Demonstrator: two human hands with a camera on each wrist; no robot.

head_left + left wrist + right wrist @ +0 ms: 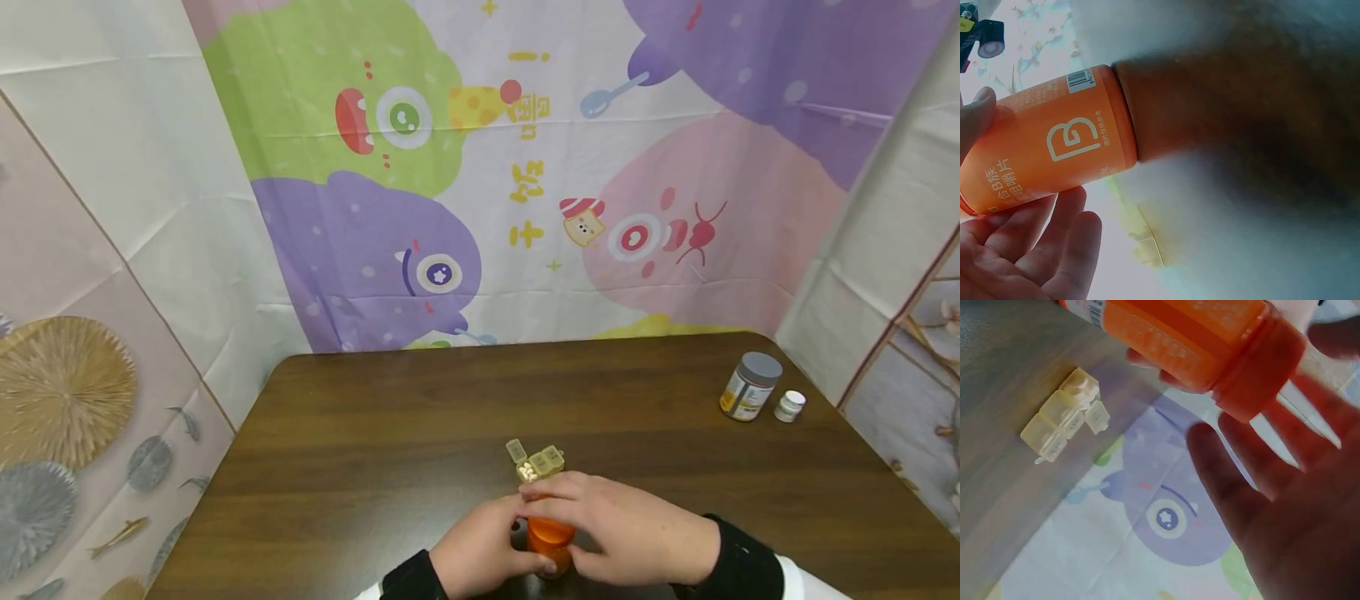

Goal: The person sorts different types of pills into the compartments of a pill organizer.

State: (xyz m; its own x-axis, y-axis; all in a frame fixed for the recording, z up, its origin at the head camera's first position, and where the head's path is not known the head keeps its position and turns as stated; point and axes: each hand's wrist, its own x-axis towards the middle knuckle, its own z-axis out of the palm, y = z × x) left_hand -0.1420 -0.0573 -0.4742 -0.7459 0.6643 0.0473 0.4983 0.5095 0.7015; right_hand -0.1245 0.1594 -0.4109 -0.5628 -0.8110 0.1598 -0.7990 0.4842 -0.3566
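Observation:
An orange bottle (1054, 137) with white lettering and a barcode stands at the table's near side. My left hand (483, 542) grips its body, thumb on one side and fingers on the other. At the bottle's top, my right hand (630, 529) has its thumb and fingers about the orange cap (1260, 369), with the outer fingers spread past it. Just beyond the hands lies a small yellowish translucent pill box (1060, 415) with three compartments. One end lid (516, 451) is flipped up, and whitish tablets (528, 472) fill that compartment.
A grey-lidded jar (750, 386) and a small white bottle (790, 406) stand at the right edge of the brown wooden table (420, 417). A cartoon-printed cloth (555, 308) hangs behind the table's far edge.

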